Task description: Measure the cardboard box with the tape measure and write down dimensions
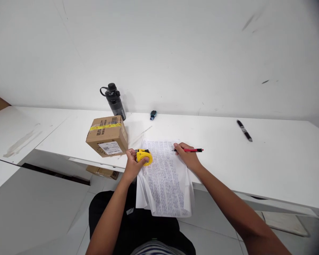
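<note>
My left hand [133,163] is closed around a yellow tape measure [144,157] with black parts, at the left edge of the written sheets. In my right hand [186,155] is a red and black pen [193,150], its tip end over the upper right of the paper. The sheets of paper [166,180] are covered in dense blue handwriting and hang over the table's front edge toward my lap. A taped cardboard box [106,136] with a white label stands just left of my left hand.
Behind the box stands a dark water bottle [113,101]. A small blue and black watch-like item [153,114] lies near the wall. A black pen [244,131] rests on the white table [215,131] to the right. Another cardboard box [102,171] sits below the table.
</note>
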`<move>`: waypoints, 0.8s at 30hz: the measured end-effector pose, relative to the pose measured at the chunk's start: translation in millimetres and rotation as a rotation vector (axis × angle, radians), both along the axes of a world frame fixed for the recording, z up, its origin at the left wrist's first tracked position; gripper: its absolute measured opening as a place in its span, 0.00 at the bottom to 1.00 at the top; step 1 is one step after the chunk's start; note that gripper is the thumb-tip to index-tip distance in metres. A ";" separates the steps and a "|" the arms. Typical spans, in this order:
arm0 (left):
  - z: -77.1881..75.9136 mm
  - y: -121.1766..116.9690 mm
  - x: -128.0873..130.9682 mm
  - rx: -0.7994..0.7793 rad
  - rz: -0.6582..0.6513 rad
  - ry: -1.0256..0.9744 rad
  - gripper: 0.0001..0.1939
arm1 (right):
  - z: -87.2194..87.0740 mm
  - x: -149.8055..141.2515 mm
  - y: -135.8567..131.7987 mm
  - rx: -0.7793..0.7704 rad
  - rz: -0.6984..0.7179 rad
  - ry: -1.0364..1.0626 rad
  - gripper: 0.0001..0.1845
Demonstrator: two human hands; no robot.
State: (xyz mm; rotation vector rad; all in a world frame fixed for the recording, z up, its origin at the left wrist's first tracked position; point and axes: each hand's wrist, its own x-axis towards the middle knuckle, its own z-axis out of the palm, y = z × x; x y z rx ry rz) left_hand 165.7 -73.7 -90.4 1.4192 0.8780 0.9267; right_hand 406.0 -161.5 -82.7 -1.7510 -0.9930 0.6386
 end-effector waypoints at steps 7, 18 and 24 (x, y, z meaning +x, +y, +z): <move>-4.3 1.7 1.0 0.093 -0.043 0.022 0.27 | 1.4 1.0 -0.7 -0.021 0.027 0.021 0.24; -4.2 3.7 -4.5 0.183 -0.054 0.190 0.31 | -6.2 0.1 -1.6 -0.011 0.079 -0.099 0.24; -7.4 4.0 -3.7 0.205 -0.032 0.204 0.30 | -7.5 1.8 0.1 -0.013 0.110 -0.066 0.24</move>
